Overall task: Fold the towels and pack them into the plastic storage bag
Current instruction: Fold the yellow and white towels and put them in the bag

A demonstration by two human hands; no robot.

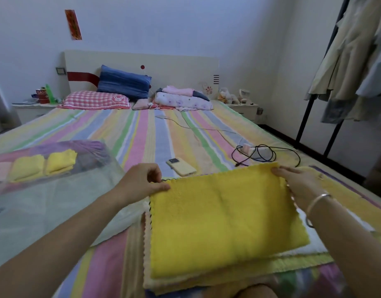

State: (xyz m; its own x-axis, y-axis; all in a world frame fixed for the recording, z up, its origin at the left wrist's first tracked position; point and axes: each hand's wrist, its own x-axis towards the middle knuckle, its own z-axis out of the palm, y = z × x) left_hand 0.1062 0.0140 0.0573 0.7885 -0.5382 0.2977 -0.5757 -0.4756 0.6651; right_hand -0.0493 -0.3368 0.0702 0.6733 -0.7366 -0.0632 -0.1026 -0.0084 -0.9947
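A yellow towel point(224, 220) lies folded in half on top of a stack of other towels point(314, 248) on the striped bed. My left hand point(142, 181) pinches its far left corner. My right hand point(297, 181) pinches its far right corner. To the left lies the clear plastic storage bag point(56, 203) with two folded yellow towels point(43, 164) and some purple cloth inside.
A phone in a yellow case point(181, 167) lies just beyond the towel. A black cable and charger point(258, 153) sit to the far right of it. Pillows and folded bedding are at the headboard. A clothes rack point(335, 87) stands right of the bed.
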